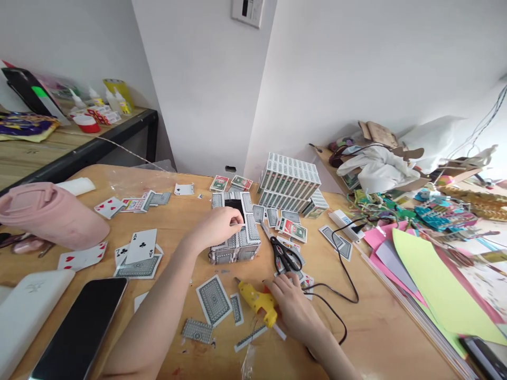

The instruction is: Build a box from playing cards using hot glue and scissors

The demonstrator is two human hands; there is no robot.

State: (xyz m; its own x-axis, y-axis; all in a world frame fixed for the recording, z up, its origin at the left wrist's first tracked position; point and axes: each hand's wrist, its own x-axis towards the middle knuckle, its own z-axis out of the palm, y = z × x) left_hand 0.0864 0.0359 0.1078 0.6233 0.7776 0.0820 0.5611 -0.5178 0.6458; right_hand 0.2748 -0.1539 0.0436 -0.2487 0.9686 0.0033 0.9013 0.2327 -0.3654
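Right fingers (278, 283) lie spread against glue gun (259, 302); left fingers (233, 218) pinch hollow card box (237, 247) rim.

Bright, even daylight fills the scene, strongest toward the right edge of the tabletop (376, 327), where the white cloth (380, 169) nearly washes out. Shadows are soft and short; a faint one lies under the left hand (218, 226) on the card box (246, 244). The wide lens bows the tabletop's edges, and the pink pouch (51, 214) at the left edge looks smeared.
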